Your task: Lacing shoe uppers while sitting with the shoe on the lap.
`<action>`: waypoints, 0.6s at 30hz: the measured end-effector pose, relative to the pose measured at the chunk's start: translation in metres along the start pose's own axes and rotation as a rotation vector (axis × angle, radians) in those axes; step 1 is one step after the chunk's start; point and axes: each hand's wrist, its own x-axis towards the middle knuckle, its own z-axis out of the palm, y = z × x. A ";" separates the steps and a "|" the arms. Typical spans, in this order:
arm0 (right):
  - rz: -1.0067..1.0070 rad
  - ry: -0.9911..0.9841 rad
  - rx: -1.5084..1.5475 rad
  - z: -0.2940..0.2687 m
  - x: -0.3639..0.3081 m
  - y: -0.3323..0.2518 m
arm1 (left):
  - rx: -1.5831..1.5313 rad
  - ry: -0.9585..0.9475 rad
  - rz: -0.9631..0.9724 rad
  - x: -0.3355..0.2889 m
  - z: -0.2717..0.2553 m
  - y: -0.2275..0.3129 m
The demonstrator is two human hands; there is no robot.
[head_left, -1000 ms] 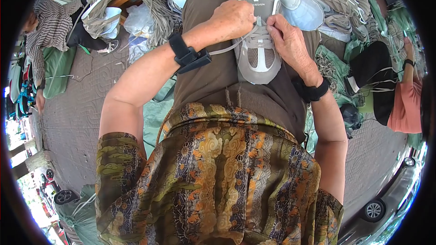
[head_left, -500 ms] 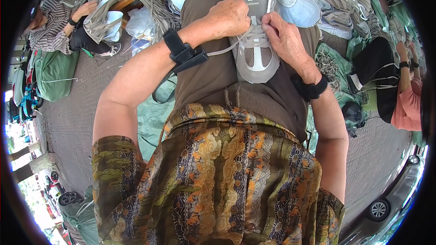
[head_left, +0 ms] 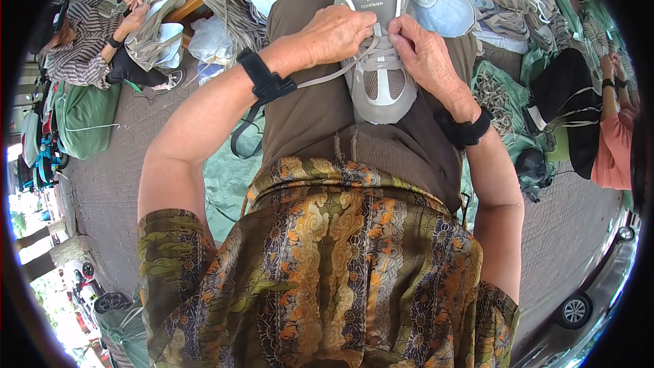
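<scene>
One grey shoe (head_left: 381, 73) up on the lap, resting on brown trousers (head_left: 300, 116), toe toward the belly, tongue pointing away, so lengthwise pretty much straight out from the body. In from one side, left hand (head_left: 334, 37), with grip pinched together on the shoe up by the tongue. Across from it, a touch closer to the toe, right hand (head_left: 426, 51), thumb and fingers clamped on the shoe at the lacing (head_left: 383, 61). Lacing basically sandwiched between, about as near to one as the other. Can't tell lace from upper under either set of fingertips, too covered up. Loose lace (head_left: 327, 80) trailing off leftward below the left hand, so way handier for that side. Just past the shoe: pale shoe uppers (head_left: 449, 12), loads.
</scene>
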 end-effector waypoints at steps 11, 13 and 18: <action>0.028 0.011 -0.023 0.001 0.000 -0.004 | 0.111 0.234 -0.116 -0.012 0.010 0.006; 0.034 -0.006 -0.022 0.001 0.000 -0.006 | 0.040 0.268 -0.131 -0.013 0.014 0.001; 0.034 -0.001 -0.004 0.001 0.000 -0.007 | -0.090 0.268 -0.139 -0.014 0.022 0.002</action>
